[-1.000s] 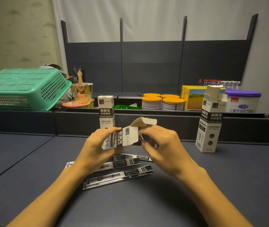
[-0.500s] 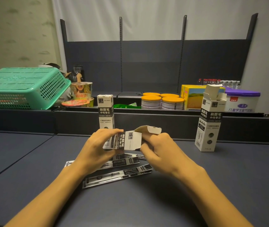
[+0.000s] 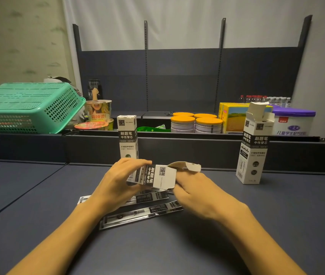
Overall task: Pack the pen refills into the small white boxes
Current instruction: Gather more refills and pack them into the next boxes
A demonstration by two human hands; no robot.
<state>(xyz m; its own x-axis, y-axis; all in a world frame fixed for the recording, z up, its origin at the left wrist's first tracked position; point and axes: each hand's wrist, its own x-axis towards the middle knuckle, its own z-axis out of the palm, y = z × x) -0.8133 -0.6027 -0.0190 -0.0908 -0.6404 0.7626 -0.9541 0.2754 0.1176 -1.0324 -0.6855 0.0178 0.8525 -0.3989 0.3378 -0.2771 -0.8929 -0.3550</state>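
Two hands hold one small white box (image 3: 158,177) on its side above the table (image 3: 256,225), between them. The left hand (image 3: 119,180) grips the box's closed end, fingers curled over its top; the right hand (image 3: 196,192) grips the open end, where the flap (image 3: 185,166) stands raised. Packaged pen refills (image 3: 140,213) lie on the table directly beneath both hands. Two more boxes stand upright behind: a closed box (image 3: 127,136) and, far right, an open-topped box (image 3: 254,147).
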